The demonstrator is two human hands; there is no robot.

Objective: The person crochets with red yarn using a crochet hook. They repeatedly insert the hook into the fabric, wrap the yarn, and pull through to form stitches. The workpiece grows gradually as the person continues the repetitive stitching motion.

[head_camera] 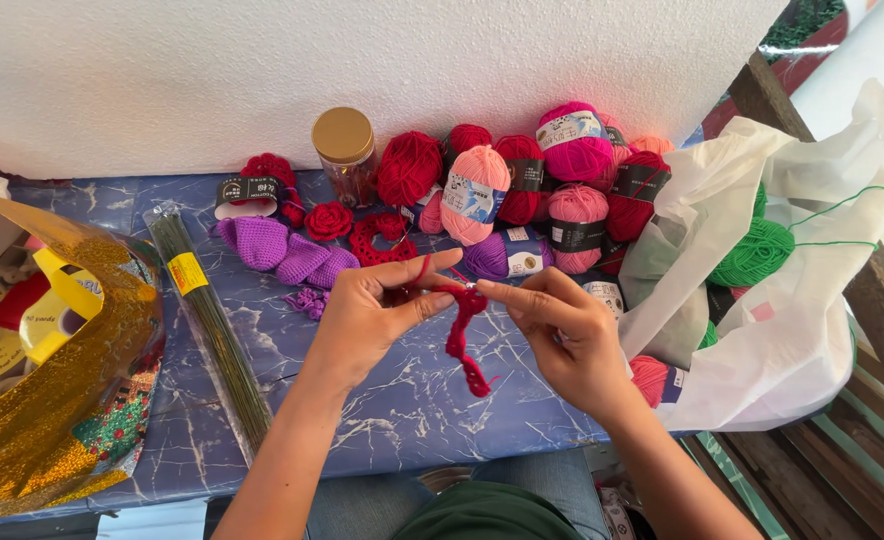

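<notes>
Blue marbled table [412,400] against a white wall. Nearest, left hand [367,315] pinches a red crochet strip [464,335] at centre; right hand [562,330] grips closed at its top, hook mostly hidden. Green wire bundle [212,330] at nine o'clock. Yarn balls [522,190] and gold-lidded jar [345,155] at twelve. White bag [782,290] at three.

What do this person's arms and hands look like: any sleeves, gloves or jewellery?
Both forearms are bare, with no sleeves in view. The left hand and right hand wear no gloves, and no rings, bracelets or watch show. The fingernails look short and unpainted.
</notes>
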